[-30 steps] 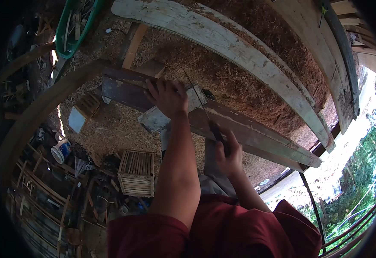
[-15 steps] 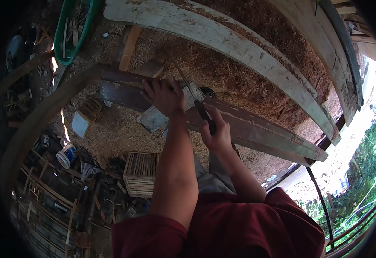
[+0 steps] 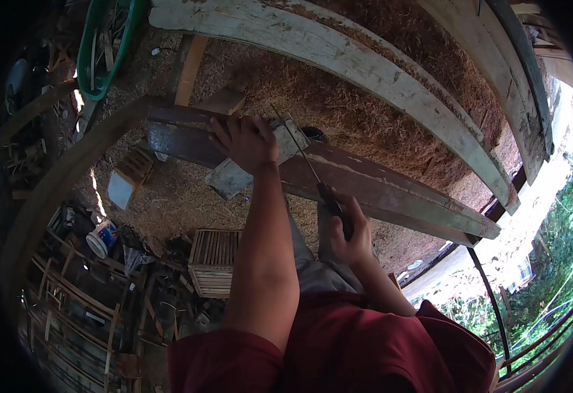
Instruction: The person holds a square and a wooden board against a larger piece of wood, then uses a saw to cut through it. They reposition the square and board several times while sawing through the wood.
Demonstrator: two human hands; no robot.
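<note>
My right hand (image 3: pixel 352 236) is wrapped round the dark handle of a handsaw (image 3: pixel 327 197), whose thin blade, nearly edge-on here, slants up and left across a short whitish board (image 3: pixel 229 180). That board lies crosswise over a long brown plank bench (image 3: pixel 381 190). With fingers spread, my left hand (image 3: pixel 250 144) presses down over the short board and the bench top, left of the blade. The palm hides part of the board.
Long curved pale beams (image 3: pixel 339 62) run beyond the bench above shavings-covered ground. A green tub (image 3: pixel 101 92) with wood scraps is at upper left. Below the bench are a slatted crate (image 3: pixel 214 262), a small wooden box (image 3: pixel 132 171) and a white bucket (image 3: pixel 101 239).
My right hand has drawn the handsaw back toward my body and to the right, baring more of the blade. My left hand stays on the board.
</note>
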